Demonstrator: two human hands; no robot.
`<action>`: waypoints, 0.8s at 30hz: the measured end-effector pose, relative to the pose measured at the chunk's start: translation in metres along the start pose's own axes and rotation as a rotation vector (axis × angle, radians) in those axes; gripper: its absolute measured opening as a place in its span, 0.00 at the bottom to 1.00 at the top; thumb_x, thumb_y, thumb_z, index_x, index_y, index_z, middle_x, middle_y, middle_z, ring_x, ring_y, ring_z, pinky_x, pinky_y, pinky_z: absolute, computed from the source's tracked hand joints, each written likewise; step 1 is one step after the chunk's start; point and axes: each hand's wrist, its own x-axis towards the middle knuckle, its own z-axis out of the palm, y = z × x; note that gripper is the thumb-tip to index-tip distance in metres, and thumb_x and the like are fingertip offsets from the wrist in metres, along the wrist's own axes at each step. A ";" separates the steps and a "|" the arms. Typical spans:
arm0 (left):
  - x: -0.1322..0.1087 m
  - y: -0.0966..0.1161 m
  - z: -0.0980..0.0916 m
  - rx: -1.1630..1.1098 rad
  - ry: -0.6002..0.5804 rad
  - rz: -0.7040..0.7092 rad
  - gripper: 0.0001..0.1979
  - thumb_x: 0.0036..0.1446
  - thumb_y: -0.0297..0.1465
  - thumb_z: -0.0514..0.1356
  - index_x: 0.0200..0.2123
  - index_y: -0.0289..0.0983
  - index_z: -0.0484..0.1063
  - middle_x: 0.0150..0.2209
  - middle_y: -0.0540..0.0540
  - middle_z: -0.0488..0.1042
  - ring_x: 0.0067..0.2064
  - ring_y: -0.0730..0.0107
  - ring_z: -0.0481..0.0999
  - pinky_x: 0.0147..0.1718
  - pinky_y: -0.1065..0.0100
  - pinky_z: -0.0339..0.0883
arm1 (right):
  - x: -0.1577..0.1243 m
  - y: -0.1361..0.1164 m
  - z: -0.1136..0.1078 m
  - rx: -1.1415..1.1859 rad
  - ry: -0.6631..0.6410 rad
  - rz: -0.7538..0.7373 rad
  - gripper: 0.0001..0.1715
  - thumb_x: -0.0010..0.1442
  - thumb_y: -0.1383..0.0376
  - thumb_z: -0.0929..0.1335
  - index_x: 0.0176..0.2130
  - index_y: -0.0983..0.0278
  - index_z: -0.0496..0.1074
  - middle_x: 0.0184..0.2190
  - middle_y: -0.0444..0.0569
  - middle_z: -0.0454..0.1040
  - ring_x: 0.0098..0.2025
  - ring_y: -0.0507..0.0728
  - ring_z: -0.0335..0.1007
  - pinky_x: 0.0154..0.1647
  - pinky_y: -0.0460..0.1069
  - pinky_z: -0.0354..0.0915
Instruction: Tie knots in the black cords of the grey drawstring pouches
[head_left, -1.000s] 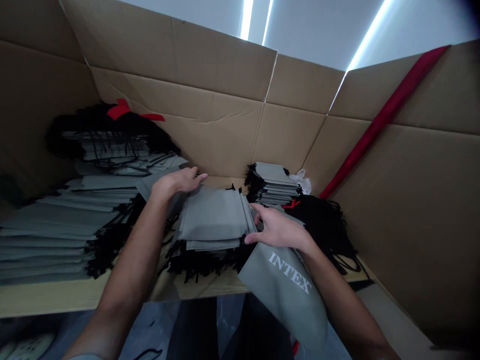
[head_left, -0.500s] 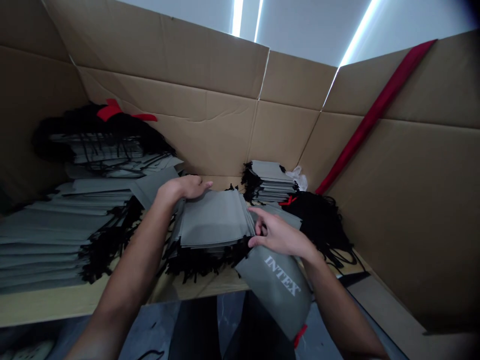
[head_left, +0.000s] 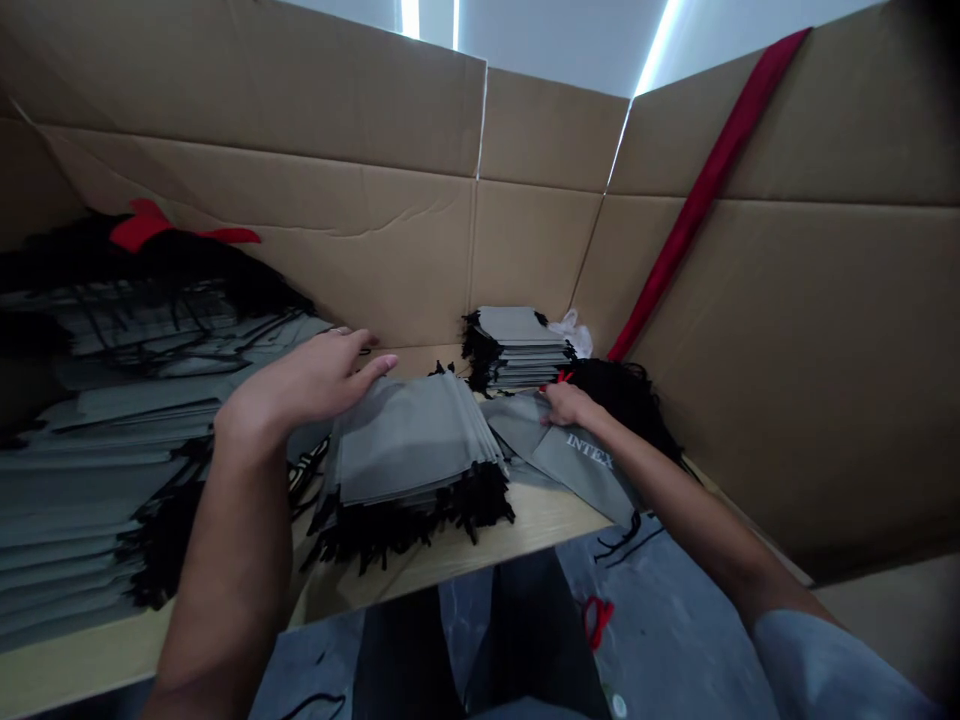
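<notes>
A stack of grey fabric pouches (head_left: 405, 440) with black cord ends along its front lies in the middle of the table. At its left rear edge is my left hand (head_left: 322, 375), thumb and fingers apart, holding nothing. To the right, my right hand (head_left: 568, 405) has its fingers curled on the upper edge of a grey INTEX pouch (head_left: 589, 455). That pouch lies slanted over other flat grey pouches (head_left: 517, 420), partly hidden under my wrist, with black cords hanging past the table edge.
Large piles of grey pouches (head_left: 75, 500) fill the left, with black cords and a red strip (head_left: 142, 225) on top. Another pouch stack (head_left: 517, 345) stands behind, beside a black heap (head_left: 622, 390). Cardboard walls (head_left: 337, 240) enclose the table. A red loop (head_left: 598, 620) lies on the floor.
My right hand has moved away from the middle stack, back and right, bringing the INTEX pouch onto the flat pouches there. My left hand has lifted slightly off the stack's rear corner.
</notes>
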 end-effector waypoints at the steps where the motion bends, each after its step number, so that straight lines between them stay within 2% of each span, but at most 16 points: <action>1: -0.002 0.002 -0.001 0.009 0.004 0.016 0.38 0.78 0.56 0.53 0.67 0.32 0.83 0.65 0.27 0.86 0.68 0.36 0.84 0.70 0.48 0.75 | -0.001 0.001 0.002 -0.012 0.019 0.008 0.27 0.79 0.55 0.80 0.69 0.64 0.80 0.68 0.60 0.82 0.65 0.69 0.85 0.65 0.66 0.85; 4: -0.007 0.008 -0.004 0.026 0.019 0.047 0.41 0.78 0.56 0.51 0.70 0.29 0.80 0.67 0.25 0.84 0.69 0.33 0.83 0.73 0.44 0.74 | -0.002 0.006 0.001 -0.036 0.071 0.021 0.28 0.79 0.55 0.80 0.68 0.66 0.80 0.68 0.62 0.82 0.65 0.69 0.85 0.66 0.66 0.84; 9: -0.012 0.026 -0.010 -0.029 0.059 0.079 0.39 0.74 0.55 0.52 0.65 0.29 0.83 0.61 0.25 0.87 0.61 0.33 0.87 0.67 0.43 0.77 | -0.005 0.013 -0.013 -0.053 0.127 0.008 0.26 0.80 0.55 0.80 0.68 0.65 0.81 0.68 0.60 0.82 0.65 0.68 0.85 0.65 0.66 0.85; 14: -0.017 0.057 -0.016 -0.200 0.065 0.147 0.31 0.76 0.52 0.54 0.57 0.34 0.86 0.53 0.34 0.91 0.50 0.45 0.89 0.56 0.52 0.78 | -0.024 0.027 -0.038 -0.038 0.210 -0.004 0.23 0.80 0.55 0.79 0.66 0.63 0.82 0.66 0.58 0.83 0.63 0.67 0.86 0.65 0.65 0.85; 18: -0.019 0.078 -0.012 -0.389 0.041 0.193 0.25 0.78 0.50 0.56 0.49 0.38 0.87 0.46 0.41 0.91 0.43 0.53 0.87 0.47 0.57 0.77 | -0.056 0.030 -0.063 -0.024 0.354 -0.001 0.23 0.81 0.54 0.78 0.67 0.63 0.81 0.64 0.57 0.85 0.60 0.65 0.87 0.64 0.65 0.85; 21: -0.020 0.091 -0.001 -0.553 0.008 0.189 0.26 0.79 0.52 0.56 0.44 0.39 0.85 0.41 0.41 0.89 0.40 0.54 0.85 0.42 0.58 0.77 | -0.094 0.020 -0.076 -0.025 0.480 -0.031 0.22 0.82 0.62 0.76 0.69 0.66 0.79 0.55 0.58 0.88 0.56 0.66 0.88 0.62 0.63 0.83; 23: -0.021 0.103 0.009 -0.686 -0.032 0.181 0.29 0.81 0.56 0.55 0.46 0.39 0.84 0.44 0.39 0.89 0.38 0.56 0.85 0.41 0.58 0.80 | -0.126 0.007 -0.076 -0.025 0.571 -0.099 0.22 0.81 0.67 0.71 0.70 0.65 0.79 0.51 0.60 0.90 0.53 0.68 0.90 0.58 0.59 0.80; 24: -0.023 0.110 0.013 -0.762 -0.057 0.181 0.31 0.81 0.57 0.54 0.51 0.38 0.84 0.50 0.37 0.90 0.38 0.58 0.86 0.43 0.57 0.82 | -0.144 0.000 -0.074 -0.027 0.614 -0.136 0.22 0.81 0.66 0.70 0.70 0.63 0.79 0.51 0.60 0.90 0.51 0.69 0.90 0.55 0.59 0.79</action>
